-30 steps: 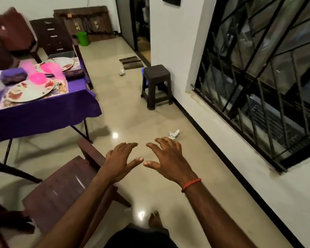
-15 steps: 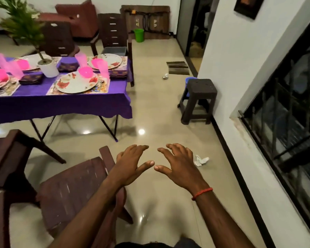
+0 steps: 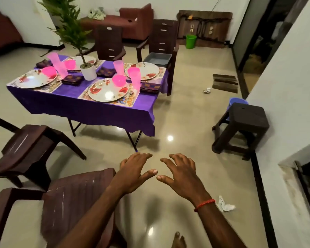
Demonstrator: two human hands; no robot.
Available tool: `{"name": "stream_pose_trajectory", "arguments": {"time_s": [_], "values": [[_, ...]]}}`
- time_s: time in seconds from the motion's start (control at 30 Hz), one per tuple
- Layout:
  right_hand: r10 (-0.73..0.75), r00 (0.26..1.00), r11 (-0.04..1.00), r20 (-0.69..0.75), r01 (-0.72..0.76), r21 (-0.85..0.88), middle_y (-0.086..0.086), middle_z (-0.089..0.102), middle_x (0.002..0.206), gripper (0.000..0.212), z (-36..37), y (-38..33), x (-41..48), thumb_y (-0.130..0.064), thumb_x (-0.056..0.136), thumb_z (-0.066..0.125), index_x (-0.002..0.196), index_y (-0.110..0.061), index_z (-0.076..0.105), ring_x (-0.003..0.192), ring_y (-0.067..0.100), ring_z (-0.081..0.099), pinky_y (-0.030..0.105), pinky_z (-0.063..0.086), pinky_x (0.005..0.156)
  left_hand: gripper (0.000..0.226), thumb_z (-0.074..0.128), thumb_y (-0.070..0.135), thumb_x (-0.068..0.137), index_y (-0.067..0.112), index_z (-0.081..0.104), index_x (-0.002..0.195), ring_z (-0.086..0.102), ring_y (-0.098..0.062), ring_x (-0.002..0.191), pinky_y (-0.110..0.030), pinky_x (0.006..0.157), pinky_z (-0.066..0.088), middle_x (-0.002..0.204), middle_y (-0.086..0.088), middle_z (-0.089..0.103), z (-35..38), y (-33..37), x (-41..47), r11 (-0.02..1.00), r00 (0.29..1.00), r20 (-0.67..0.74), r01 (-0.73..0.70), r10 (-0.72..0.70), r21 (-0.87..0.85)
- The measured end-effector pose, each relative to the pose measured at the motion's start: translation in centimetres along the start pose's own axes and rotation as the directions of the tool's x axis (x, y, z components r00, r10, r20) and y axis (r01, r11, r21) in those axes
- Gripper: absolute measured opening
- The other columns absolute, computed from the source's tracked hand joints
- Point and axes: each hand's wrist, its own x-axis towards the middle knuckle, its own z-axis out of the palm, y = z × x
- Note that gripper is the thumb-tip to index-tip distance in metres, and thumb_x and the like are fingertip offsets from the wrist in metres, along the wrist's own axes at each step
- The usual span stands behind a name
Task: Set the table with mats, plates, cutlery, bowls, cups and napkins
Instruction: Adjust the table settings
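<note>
View swings left: the whole worktop [image 3: 89, 111] now sits upper left, 4 mats [image 3: 131, 101] with plates [image 3: 108, 90], bowls [image 3: 118, 80], cups [image 3: 135, 77], apparently fully set; left hand [image 3: 132, 173] and right hand [image 3: 182, 176] still spread wide, empty, lower centre

This is a home, a combined dining and sitting room. A folding-legged table under a purple cloth [image 3: 104, 111] is laid for a meal. Round white plates with red flowers [image 3: 106, 92], translucent pink plastic cups [image 3: 135, 76], pink bowls [image 3: 118, 80], printed rectangular mats [image 3: 131, 101] and folded dark patterned napkins [image 3: 149, 86] sit along its edges. A leafy green plant in a white pot [image 3: 88, 71] stands at its middle. Dark brown moulded plastic chairs [image 3: 73, 199] stand around it on a glossy beige tiled floor [image 3: 186, 113]. A maroon upholstered sofa [image 3: 136, 20] and a green plastic bucket [image 3: 191, 41] stand at the far wall, and a dark plastic stool [image 3: 243, 120] sits beside the right-hand wall.
</note>
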Motion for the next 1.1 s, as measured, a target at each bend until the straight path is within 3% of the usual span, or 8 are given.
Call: {"name": "stream_pose_trajectory", "arguments": {"time_s": [0.23, 0.43, 0.6, 0.73, 0.93, 1.1], "values": [[-0.138, 0.99, 0.99, 0.0, 0.138, 0.025, -0.002, 0.038, 0.154, 0.085, -2.4, 4.3, 8.6, -0.082, 0.078, 0.014, 0.146, -0.037, 0.041, 0.143, 0.019, 0.027, 0.041, 0.021, 0.113, 0.084, 0.023, 0.087, 0.084, 0.038, 0.034, 0.152, 0.024, -0.012, 0.15, -0.052, 0.115, 0.028, 0.156, 0.014, 0.038, -0.6, 0.7, 6.5, 0.987, 0.985, -0.07, 0.159, -0.159, -0.008], [-0.236, 0.968, 0.971, 0.084, 0.232, 0.052, -0.005, 0.034, 0.156, 0.079, -3.0, 4.6, 15.9, -0.083, 0.083, 0.029, 0.148, -0.04, 0.037, 0.145, 0.016, 0.023, 0.039, 0.018, 0.116, 0.081, 0.025, 0.087, 0.086, 0.039, 0.035, 0.15, 0.027, -0.007, 0.147, -0.049, 0.114, 0.029, 0.153, 0.017, 0.04, -2.5, -1.6, 10.6, 0.968, 0.959, -0.134, 0.249, -0.25, -0.023], [-0.294, 0.948, 0.956, 0.123, 0.292, 0.03, -0.005, 0.032, 0.157, 0.088, -3.4, 4.2, 22.9, -0.084, 0.077, 0.014, 0.15, -0.04, 0.035, 0.145, 0.016, 0.022, 0.04, 0.017, 0.117, 0.079, 0.03, 0.086, 0.088, 0.039, 0.034, 0.151, 0.028, -0.008, 0.147, -0.048, 0.115, 0.028, 0.155, 0.018, 0.039, -3.6, -5.1, 15.6, 0.954, 0.941, -0.16, 0.297, -0.3, -0.041], [-0.312, 0.933, 0.948, 0.179, 0.319, -0.007, -0.004, 0.028, 0.16, 0.089, -4.0, 4.0, 28.6, -0.086, 0.075, 0.013, 0.15, -0.04, 0.031, 0.148, 0.018, 0.018, 0.041, 0.016, 0.118, 0.083, 0.028, 0.088, 0.086, 0.039, 0.033, 0.152, 0.024, -0.009, 0.15, -0.049, 0.116, 0.026, 0.157, 0.017, 0.037, -5.7, -7.2, 20.1, 0.944, 0.932, -0.148, 0.323, -0.33, -0.071], [-0.346, 0.92, 0.93, 0.183, 0.362, -0.06, -0.001, 0.026, 0.161, 0.071, -6.3, 2.6, 36.9, -0.074, 0.091, 0.038, 0.152, -0.039, 0.03, 0.15, 0.021, 0.014, 0.043, 0.013, 0.119, 0.077, 0.035, 0.079, 0.089, 0.036, 0.033, 0.154, 0.021, -0.012, 0.152, -0.05, 0.119, 0.022, 0.16, 0.013, 0.035, -10.0, -10.8, 26.2, 0.925, 0.916, -0.13, 0.374, -0.38, -0.072], [-0.362, 0.907, 0.925, 0.214, 0.378, -0.036, 0.0, 0.026, 0.162, 0.074, -6.3, 1.9, 41.9, -0.077, 0.09, 0.037, 0.153, -0.037, 0.03, 0.15, 0.023, 0.014, 0.044, 0.013, 0.119, 0.078, 0.035, 0.078, 0.089, 0.035, 0.033, 0.154, 0.02, -0.014, 0.153, -0.051, 0.119, 0.022, 0.16, 0.012, 0.035, -11.9, -13.0, 29.4, 0.92, 0.912, -0.121, 0.384, -0.391, -0.081]]}}
